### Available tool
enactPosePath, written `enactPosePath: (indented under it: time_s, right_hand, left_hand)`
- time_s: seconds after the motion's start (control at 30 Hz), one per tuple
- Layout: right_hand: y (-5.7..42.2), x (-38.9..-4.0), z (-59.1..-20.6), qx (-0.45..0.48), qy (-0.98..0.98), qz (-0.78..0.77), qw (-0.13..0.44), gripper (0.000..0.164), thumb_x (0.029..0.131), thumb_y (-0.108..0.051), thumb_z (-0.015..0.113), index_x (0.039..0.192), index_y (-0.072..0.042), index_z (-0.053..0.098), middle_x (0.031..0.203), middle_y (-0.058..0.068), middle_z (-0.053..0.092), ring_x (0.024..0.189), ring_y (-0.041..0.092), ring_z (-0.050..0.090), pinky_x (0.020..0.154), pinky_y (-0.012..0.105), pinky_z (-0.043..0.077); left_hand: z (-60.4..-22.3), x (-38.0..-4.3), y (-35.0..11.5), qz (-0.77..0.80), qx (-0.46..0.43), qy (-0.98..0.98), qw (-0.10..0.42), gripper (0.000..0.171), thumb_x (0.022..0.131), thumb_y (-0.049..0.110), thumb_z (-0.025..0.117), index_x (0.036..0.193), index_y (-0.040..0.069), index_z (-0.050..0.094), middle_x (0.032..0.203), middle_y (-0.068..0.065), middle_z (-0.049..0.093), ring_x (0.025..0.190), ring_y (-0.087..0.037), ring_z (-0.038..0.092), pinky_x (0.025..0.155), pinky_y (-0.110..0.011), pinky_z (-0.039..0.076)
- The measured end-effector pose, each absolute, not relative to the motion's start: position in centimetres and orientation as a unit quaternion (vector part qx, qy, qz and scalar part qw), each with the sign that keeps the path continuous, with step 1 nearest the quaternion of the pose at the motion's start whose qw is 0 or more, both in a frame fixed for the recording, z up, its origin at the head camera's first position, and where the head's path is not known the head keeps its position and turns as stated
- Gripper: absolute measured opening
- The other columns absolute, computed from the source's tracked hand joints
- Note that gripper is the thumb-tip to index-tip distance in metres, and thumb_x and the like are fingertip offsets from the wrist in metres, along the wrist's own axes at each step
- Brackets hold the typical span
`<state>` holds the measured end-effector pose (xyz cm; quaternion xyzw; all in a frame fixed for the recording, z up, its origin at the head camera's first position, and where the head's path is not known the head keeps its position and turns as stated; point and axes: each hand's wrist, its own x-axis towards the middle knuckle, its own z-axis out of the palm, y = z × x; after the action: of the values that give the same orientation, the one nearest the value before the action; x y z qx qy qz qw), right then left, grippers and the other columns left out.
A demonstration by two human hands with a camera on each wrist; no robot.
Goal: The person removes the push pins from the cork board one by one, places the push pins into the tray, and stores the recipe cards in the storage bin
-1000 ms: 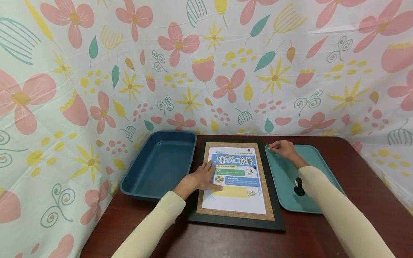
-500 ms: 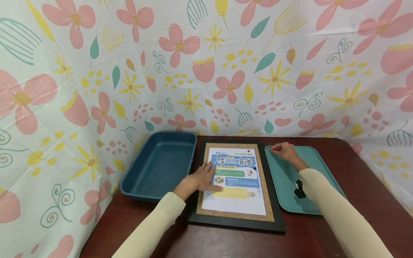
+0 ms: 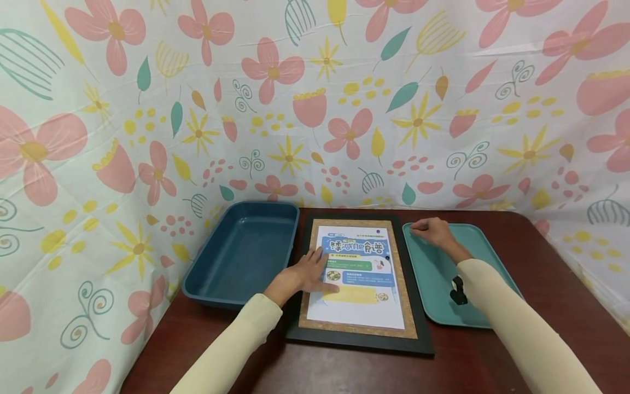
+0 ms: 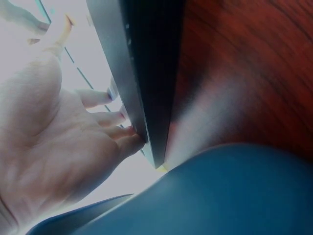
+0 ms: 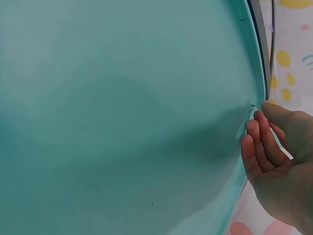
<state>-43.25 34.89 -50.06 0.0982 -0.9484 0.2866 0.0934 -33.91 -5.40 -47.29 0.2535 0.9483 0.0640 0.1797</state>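
Note:
In the head view, a printed poster (image 3: 356, 314) lies on a cork board (image 3: 410, 323) with a black frame (image 3: 359, 347). My left hand (image 3: 310, 272) rests on the poster's left part with its fingers spread. The left wrist view shows this left hand (image 4: 73, 132) beside the frame's black edge (image 4: 151, 78). My right hand (image 3: 434, 230) is at the far left corner of the teal tray (image 3: 484, 273). Close up, my right hand (image 5: 281, 156) has thumb and forefinger together at the tray's rim, pinching a tiny shiny piece (image 5: 253, 107), too small to identify.
A deep dark-blue bin (image 3: 236, 251) stands left of the board, close to its frame. All of it sits on a dark red-brown table (image 3: 384, 372). A flower-patterned cloth (image 3: 354, 164) hangs behind the table and along its sides.
Both hands keep nearly the same places. The right fingertips stay at the tray's far left corner, with only a slight shift of the hand. The head view has moved a little.

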Motion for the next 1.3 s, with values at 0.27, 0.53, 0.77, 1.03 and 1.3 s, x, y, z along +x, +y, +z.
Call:
enactPosePath:
  time_s: [0.27, 0.53, 0.77, 1.03, 1.3]
  right_hand:
    - [34.5, -43.4, -49.7, 0.109, -0.944, 0.296, 0.095, 0.021, 0.098, -0.007, 0.072, 0.112, 0.009, 0.076, 0.106, 0.026, 0.075, 0.093, 0.04, 0.073, 0.07, 0.04, 0.06]
    - [33.4, -43.6, -49.4, 0.127, -0.942, 0.297, 0.092, 0.022, 0.098, -0.008, 0.073, 0.112, 0.008, 0.076, 0.106, 0.025, 0.076, 0.095, 0.04, 0.073, 0.078, 0.048, 0.059]
    - [32.3, -43.7, -49.2, 0.128, -0.944, 0.294, 0.082, 0.024, 0.097, -0.011, 0.075, 0.112, 0.007, 0.076, 0.106, 0.024, 0.076, 0.097, 0.04, 0.073, 0.078, 0.05, 0.059]
    - [31.2, -43.8, -49.0, 0.129, -0.945, 0.294, 0.069, 0.025, 0.097, -0.012, 0.075, 0.113, 0.007, 0.076, 0.107, 0.023, 0.076, 0.099, 0.04, 0.073, 0.082, 0.052, 0.059]
    - [30.1, -44.1, -49.0, 0.138, -0.943, 0.298, 0.059, 0.028, 0.097, -0.013, 0.076, 0.115, 0.008, 0.075, 0.11, 0.024, 0.075, 0.101, 0.04, 0.072, 0.085, 0.053, 0.058]
  left_hand:
    - [-47.4, -33.9, -5.4, 0.062, 0.251, 0.949, 0.179, 0.105, 0.096, 0.069, 0.059, 0.168, 0.007, 0.013, 0.174, -0.016, 0.003, 0.16, -0.036, 0.003, 0.127, -0.049, 0.017]
    - [-47.4, -34.0, -5.5, 0.064, 0.25, 0.95, 0.177, 0.106, 0.096, 0.069, 0.06, 0.167, 0.007, 0.014, 0.174, -0.016, 0.003, 0.16, -0.036, 0.003, 0.127, -0.049, 0.017]
    - [-47.5, -34.0, -5.5, 0.07, 0.253, 0.948, 0.18, 0.106, 0.096, 0.068, 0.06, 0.168, 0.007, 0.013, 0.174, -0.016, 0.003, 0.16, -0.036, 0.003, 0.127, -0.049, 0.016]
    - [-47.5, -34.0, -5.5, 0.066, 0.253, 0.948, 0.179, 0.105, 0.096, 0.069, 0.059, 0.168, 0.009, 0.013, 0.174, -0.015, 0.002, 0.16, -0.036, 0.002, 0.127, -0.049, 0.015]
    - [-47.5, -34.0, -5.6, 0.068, 0.255, 0.948, 0.177, 0.107, 0.095, 0.071, 0.059, 0.168, 0.008, 0.012, 0.174, -0.015, 0.002, 0.16, -0.036, 0.003, 0.127, -0.048, 0.016]
